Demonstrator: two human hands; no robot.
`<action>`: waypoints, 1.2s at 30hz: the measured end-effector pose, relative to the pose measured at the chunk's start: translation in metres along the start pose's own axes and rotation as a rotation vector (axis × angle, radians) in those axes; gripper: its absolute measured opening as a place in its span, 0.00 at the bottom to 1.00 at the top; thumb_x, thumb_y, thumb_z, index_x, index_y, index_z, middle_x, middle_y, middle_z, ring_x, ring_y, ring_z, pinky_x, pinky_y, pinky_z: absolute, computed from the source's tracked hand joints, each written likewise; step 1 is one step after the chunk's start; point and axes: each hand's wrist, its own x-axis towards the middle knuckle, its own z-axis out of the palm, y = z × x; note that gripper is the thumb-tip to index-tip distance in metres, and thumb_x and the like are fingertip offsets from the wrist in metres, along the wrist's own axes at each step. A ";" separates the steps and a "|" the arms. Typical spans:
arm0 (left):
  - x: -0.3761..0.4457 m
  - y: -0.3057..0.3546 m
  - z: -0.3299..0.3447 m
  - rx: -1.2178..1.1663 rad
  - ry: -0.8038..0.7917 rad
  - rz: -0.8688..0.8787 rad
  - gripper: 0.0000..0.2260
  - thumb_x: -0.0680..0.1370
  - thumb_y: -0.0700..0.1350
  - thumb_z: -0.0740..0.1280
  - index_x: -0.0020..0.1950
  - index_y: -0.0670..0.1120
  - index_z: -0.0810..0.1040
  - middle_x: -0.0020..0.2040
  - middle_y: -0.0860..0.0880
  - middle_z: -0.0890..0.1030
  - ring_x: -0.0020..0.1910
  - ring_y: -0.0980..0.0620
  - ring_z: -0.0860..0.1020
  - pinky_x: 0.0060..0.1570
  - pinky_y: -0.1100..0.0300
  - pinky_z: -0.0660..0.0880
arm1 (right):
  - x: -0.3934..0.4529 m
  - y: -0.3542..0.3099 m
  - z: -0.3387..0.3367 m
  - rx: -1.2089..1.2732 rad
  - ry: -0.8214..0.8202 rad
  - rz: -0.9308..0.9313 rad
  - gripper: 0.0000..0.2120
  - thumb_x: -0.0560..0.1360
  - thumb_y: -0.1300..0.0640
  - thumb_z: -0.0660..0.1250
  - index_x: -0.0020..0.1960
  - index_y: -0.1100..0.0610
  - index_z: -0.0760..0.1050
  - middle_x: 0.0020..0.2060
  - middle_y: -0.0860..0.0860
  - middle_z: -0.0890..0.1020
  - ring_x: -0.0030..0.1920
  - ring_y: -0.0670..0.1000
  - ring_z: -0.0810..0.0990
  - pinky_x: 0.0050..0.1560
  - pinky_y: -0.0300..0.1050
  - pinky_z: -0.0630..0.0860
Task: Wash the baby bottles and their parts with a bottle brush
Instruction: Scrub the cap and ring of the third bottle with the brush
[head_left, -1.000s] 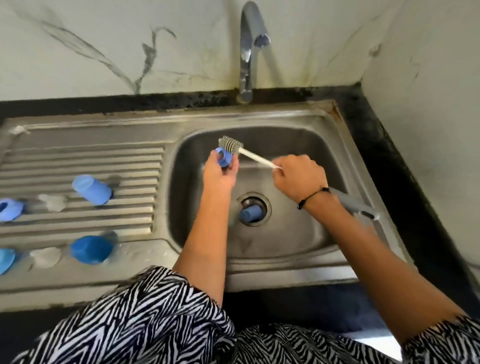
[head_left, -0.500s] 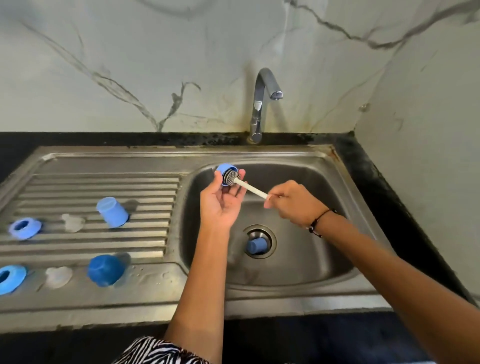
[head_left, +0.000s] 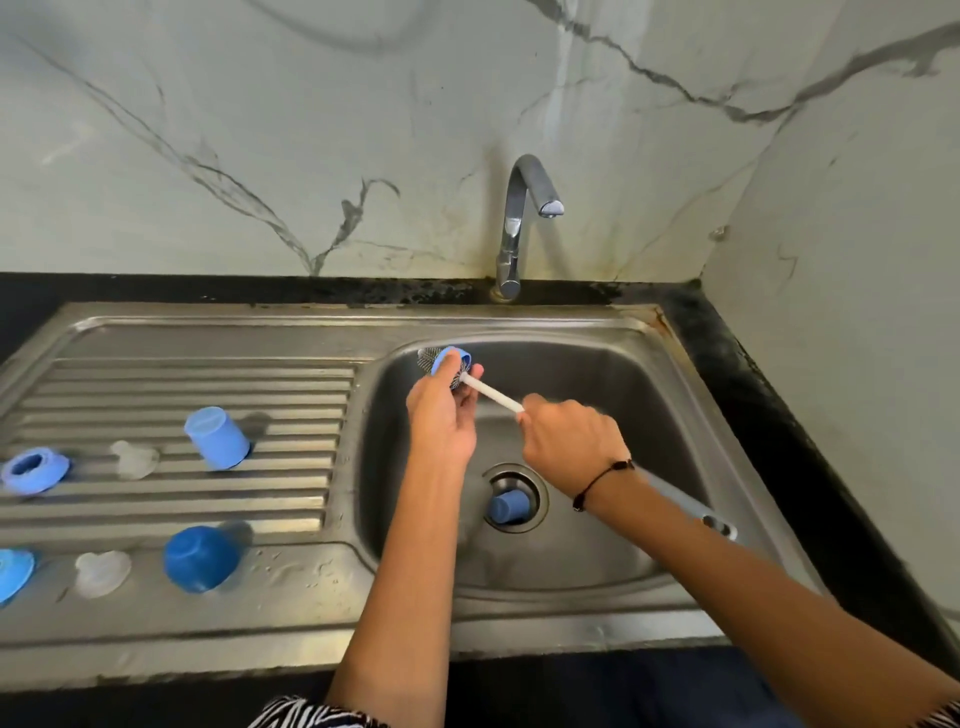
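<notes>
The blue ring (head_left: 451, 360) is up over the basin's far-left corner, pinched in the left hand (head_left: 441, 415), with the brush (head_left: 491, 392) pushed right through it: grey bristles poke out at the ring's 10 o'clock side, and the white shaft runs off toward 4 o'clock into the right hand (head_left: 571, 441). That hand is curled tight round the shaft, and the grey handle end shows past the wrist at 4 o'clock. Down at 6 o'clock from the hands, a small blue part (head_left: 508, 506) sits in the drain of the sink (head_left: 675, 374). Out at 9 o'clock on the drainboard (head_left: 208, 384) lie a light cap (head_left: 215, 438), a dark cap (head_left: 200, 558), two clear teats (head_left: 134, 459) and two more blue rings (head_left: 34, 469). The tap (head_left: 519, 223) stands at 12 o'clock.
</notes>
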 end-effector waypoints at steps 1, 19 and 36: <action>0.000 0.002 -0.002 -0.013 -0.020 -0.028 0.06 0.78 0.42 0.66 0.45 0.41 0.75 0.42 0.43 0.77 0.42 0.47 0.79 0.55 0.51 0.75 | 0.000 0.001 0.000 0.104 -0.006 0.007 0.11 0.80 0.53 0.52 0.50 0.55 0.71 0.44 0.56 0.79 0.46 0.60 0.77 0.41 0.48 0.69; 0.017 0.010 0.004 -0.143 0.034 0.003 0.27 0.80 0.62 0.52 0.65 0.42 0.71 0.55 0.41 0.76 0.48 0.46 0.77 0.54 0.55 0.72 | 0.010 0.005 0.015 0.055 -0.074 0.010 0.13 0.81 0.51 0.51 0.57 0.57 0.70 0.52 0.59 0.79 0.52 0.63 0.77 0.44 0.49 0.69; 0.012 0.003 0.007 -0.128 -0.029 -0.086 0.27 0.81 0.60 0.50 0.68 0.40 0.68 0.60 0.39 0.74 0.60 0.43 0.74 0.65 0.53 0.64 | 0.013 0.006 0.018 0.146 -0.095 0.131 0.18 0.81 0.48 0.50 0.57 0.56 0.74 0.55 0.58 0.79 0.55 0.60 0.77 0.51 0.49 0.72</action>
